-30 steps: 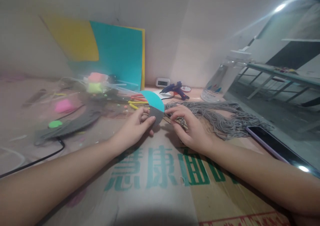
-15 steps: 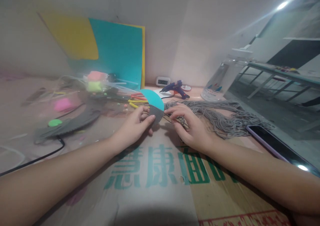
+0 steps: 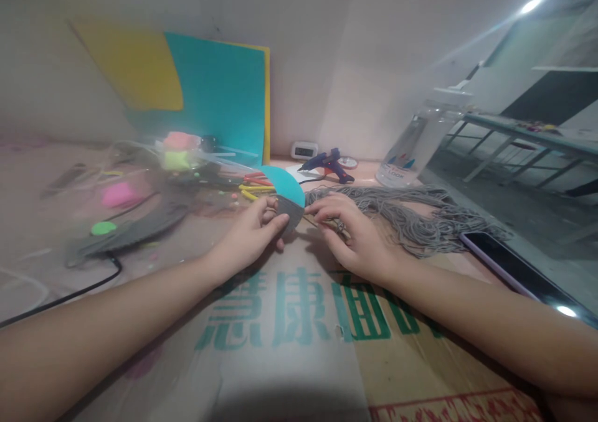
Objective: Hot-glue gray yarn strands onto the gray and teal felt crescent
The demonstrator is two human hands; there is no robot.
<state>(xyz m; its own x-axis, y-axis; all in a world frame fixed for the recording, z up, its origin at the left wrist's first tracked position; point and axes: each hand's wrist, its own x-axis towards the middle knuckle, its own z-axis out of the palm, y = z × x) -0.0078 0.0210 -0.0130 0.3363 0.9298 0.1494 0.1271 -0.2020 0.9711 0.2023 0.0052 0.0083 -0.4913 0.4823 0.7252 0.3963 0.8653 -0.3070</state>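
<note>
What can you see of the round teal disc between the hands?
The disc is a flat round piece, maybe foam or card. Its upper part is bare teal; the lower part is covered in grey, seemingly the same cord heaped to its right. It stands tilted on edge above the cardboard. The left hand pinches its lower left rim; fingertips of the right hand meet its right edge.
</note>
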